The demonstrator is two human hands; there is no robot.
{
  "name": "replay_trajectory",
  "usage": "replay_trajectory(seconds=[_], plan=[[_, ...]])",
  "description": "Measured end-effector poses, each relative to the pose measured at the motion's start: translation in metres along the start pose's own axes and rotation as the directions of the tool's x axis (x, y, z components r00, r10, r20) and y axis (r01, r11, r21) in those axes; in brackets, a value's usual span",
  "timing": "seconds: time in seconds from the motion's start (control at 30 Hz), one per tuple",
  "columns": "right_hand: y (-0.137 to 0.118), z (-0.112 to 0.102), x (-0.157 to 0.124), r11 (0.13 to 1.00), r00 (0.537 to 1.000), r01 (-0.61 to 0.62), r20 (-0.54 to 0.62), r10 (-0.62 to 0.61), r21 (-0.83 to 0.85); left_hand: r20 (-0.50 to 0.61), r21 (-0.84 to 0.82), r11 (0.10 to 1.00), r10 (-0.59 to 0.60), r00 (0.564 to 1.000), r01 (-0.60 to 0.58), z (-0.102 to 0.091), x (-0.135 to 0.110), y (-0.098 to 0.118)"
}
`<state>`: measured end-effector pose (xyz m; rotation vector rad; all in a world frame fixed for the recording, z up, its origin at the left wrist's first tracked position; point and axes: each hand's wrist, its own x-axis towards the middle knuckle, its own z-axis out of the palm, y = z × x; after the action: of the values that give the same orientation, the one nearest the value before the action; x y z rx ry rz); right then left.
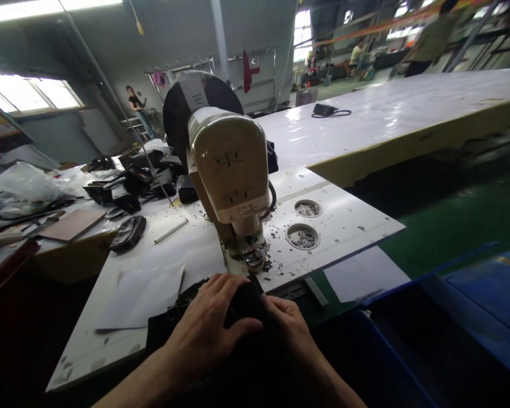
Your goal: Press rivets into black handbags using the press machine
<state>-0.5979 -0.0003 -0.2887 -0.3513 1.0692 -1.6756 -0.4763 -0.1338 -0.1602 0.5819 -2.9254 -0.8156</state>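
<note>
My left hand [208,328] and my right hand [291,328] both grip a black piece of material [249,303] at the front edge of the white machine table [348,226]. The fingers of each hand are closed around it. The piece lies just in front of the metal punch foot [253,258] of a cream-coloured machine [229,164]. Dark scraps are scattered around the foot. Most of the black piece is hidden under my hands.
Two round holes [302,236] filled with scraps sit right of the machine. A black pouch [128,232], a white stick [170,231] and a heap of black parts [123,184] lie left. A long white table [386,113] stretches behind. Blue bins [471,306] stand at right. People stand far back.
</note>
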Motion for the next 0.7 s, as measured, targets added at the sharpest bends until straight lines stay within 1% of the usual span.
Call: replay_trajectory(seconds=[0.07, 0.2, 0.37, 0.6, 0.7], plan=[[-0.001, -0.001, 0.008, 1.0, 1.0, 0.001, -0.012, -0.001, 0.013, -0.012, 0.022, 1.0, 0.01, 1.0, -0.01, 0.003, 0.007, -0.005], [-0.004, -0.008, 0.022, 0.999, 0.999, -0.009, -0.032, 0.011, 0.034, -0.028, 0.004, 0.999, 0.035, 0.999, -0.035, 0.01, 0.023, -0.019], [-0.013, -0.016, 0.034, 0.999, 0.998, -0.033, -0.048, 0.033, 0.006, -0.059, -0.015, 0.999, 0.045, 0.997, -0.046, 0.017, 0.044, -0.032], [-0.022, -0.022, 0.049, 0.996, 0.997, -0.072, -0.021, 0.071, -0.054, -0.037, -0.094, 0.994, 0.044, 0.998, -0.047, 0.013, 0.063, -0.043], [-0.022, -0.021, 0.054, 0.996, 0.997, -0.063, -0.046, 0.06, -0.06, -0.029, -0.092, 0.995, 0.038, 0.999, -0.041, 0.011, 0.064, -0.046]])
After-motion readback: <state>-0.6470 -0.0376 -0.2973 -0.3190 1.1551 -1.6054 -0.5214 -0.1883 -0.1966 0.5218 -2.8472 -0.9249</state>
